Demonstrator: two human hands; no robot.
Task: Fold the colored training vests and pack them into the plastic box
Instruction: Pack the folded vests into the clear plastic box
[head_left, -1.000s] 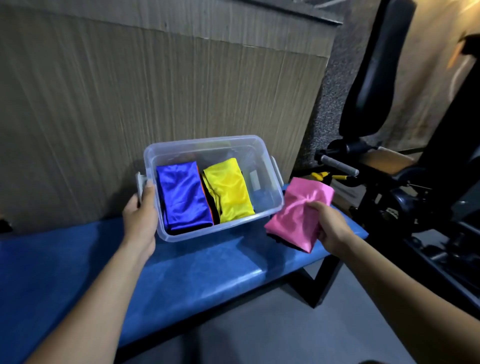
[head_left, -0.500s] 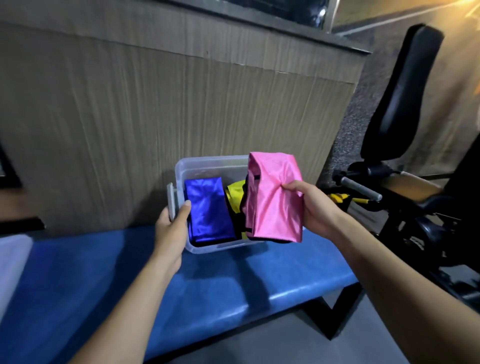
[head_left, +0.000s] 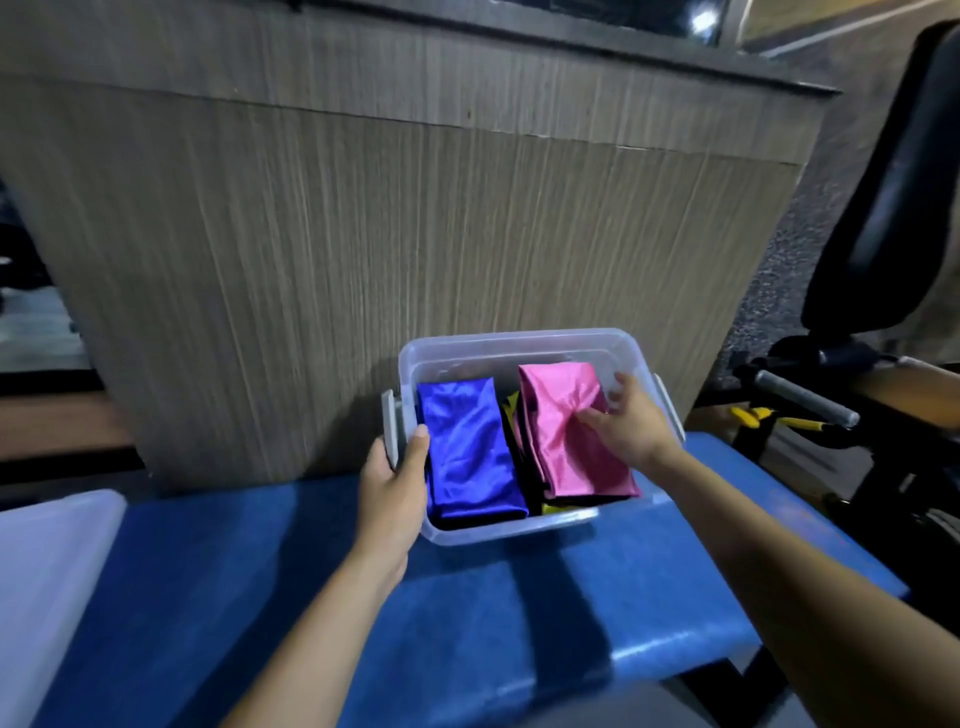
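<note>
A clear plastic box stands on the blue padded bench. Inside, a folded blue vest lies on the left. A folded pink vest lies on the right, on top of a yellow vest of which only edges show. My left hand grips the box's left rim by the grey handle, thumb inside the box. My right hand reaches into the box and pinches the pink vest at its middle, where the cloth bunches.
A translucent white lid lies at the bench's left end. A wood-grain panel rises right behind the box. Black gym equipment with a padded back and a grey bar stands to the right.
My right hand has carried the pink vest from beside the box, over it, and down into the right side onto the yellow vest. My left hand has stayed on the rim.
</note>
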